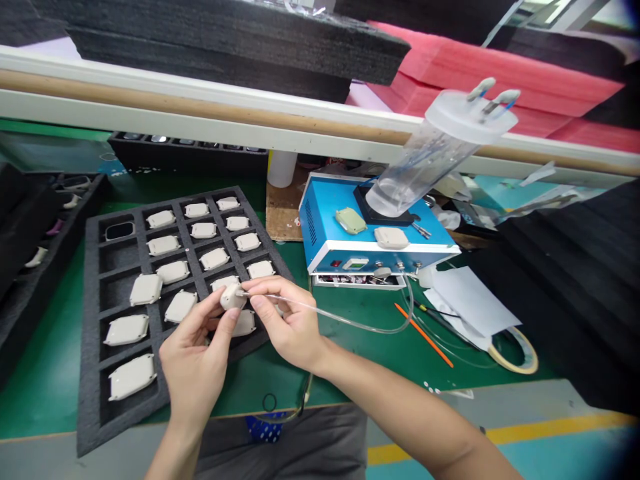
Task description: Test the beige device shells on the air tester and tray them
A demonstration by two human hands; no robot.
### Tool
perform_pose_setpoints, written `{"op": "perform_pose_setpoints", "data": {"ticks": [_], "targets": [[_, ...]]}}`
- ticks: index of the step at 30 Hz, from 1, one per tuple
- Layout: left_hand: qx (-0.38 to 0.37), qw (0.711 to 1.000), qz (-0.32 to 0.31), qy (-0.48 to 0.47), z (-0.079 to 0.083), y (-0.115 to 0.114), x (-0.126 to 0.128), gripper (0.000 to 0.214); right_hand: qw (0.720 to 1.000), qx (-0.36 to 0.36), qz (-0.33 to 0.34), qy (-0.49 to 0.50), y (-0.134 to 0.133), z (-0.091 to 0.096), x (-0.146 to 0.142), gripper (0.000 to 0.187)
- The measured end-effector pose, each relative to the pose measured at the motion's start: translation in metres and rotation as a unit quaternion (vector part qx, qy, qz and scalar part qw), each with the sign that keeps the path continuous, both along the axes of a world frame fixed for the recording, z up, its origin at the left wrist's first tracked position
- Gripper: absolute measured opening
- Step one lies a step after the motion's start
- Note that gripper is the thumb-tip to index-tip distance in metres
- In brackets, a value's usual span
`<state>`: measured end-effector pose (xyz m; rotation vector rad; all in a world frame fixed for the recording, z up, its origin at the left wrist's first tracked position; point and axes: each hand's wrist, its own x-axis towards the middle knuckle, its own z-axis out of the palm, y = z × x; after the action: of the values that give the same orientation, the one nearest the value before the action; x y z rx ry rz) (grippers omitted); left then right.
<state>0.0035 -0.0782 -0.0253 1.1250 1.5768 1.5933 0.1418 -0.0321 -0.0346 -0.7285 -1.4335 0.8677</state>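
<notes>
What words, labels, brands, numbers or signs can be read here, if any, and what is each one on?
No text can be read.
Display on the blue machine: too small and blurred to make out.
Held casing: no legible text.
Pale casings in the foam tray: any marks are too small to read.

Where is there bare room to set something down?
Bare green tabletop shows between the leftmost black foam tray and charcoal foam grid tray, and between the right forearm and slim orange stick. Crowded: around the white paper and beige tape ring.
</notes>
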Motion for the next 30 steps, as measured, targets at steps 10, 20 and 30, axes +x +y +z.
{"op": "perform_pose_setpoints", "data": {"ticks": [10,20,30], "targets": [[0.006,1.000,0.006,0.008,-0.0018,0.0012,0.0005,0.040,1.000,-0.021,0.011,0.010,-0.0017,0.0006,0.0001,0.010],[0.013,1.000,0.007,0.006,-0.0020,0.0018,0.0008,0.039,1.000,-0.019,0.013,0.014,-0.0018,0.0001,-0.0006,0.009],[0.013,1.000,0.008,0.000,-0.0016,0.0004,0.0013,0.039,1.000,-0.011,0.013,0.015,-0.0012,0.0012,0.0009,0.010]]}}
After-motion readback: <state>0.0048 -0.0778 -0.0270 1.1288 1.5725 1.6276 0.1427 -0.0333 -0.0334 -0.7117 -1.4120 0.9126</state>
